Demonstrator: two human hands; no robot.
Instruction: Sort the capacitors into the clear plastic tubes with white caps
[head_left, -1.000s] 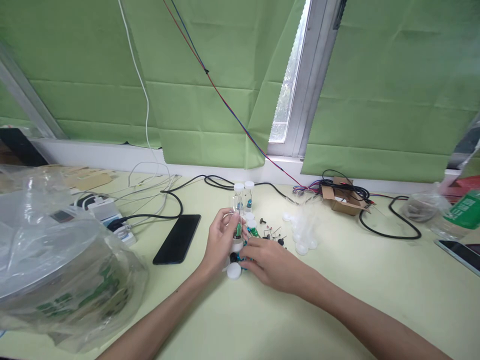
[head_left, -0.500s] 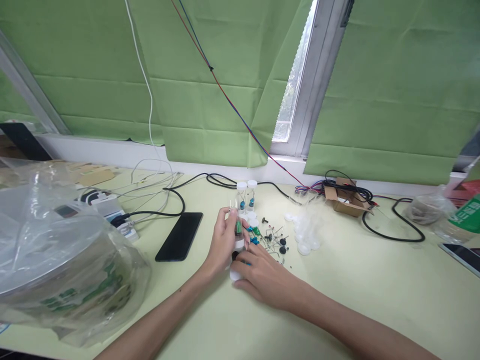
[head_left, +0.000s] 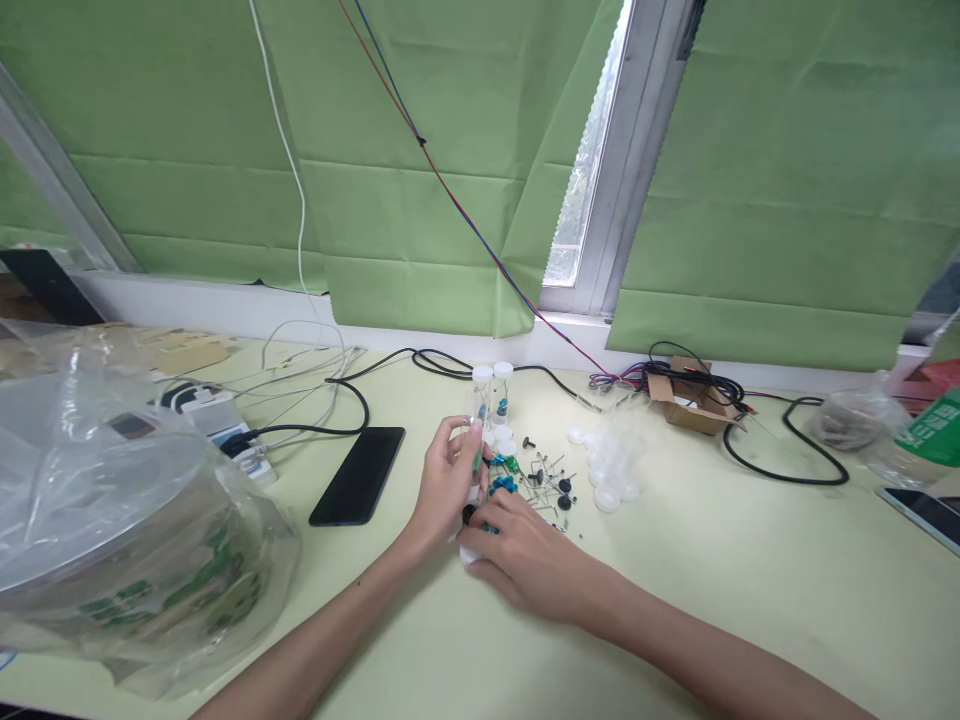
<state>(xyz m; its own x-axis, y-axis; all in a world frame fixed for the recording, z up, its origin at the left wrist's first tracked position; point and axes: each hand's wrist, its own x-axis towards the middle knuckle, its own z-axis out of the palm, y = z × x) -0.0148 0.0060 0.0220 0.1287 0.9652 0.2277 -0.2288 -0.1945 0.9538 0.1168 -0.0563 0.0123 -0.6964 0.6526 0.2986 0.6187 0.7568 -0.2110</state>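
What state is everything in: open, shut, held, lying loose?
Left hand: closed around clear tube
Clear tube: held; top end unclear
Right hand: curled over white cap; grip unclear
Rear tubes: upright, capped
Black phone: flat, screen dark
Cardboard box: flaps open
Black-topped parts: lying loose
Green blinds: lowered

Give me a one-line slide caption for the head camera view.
Left hand holds a clear tube, right hand close by, with loose parts and two capped tubes on the table.
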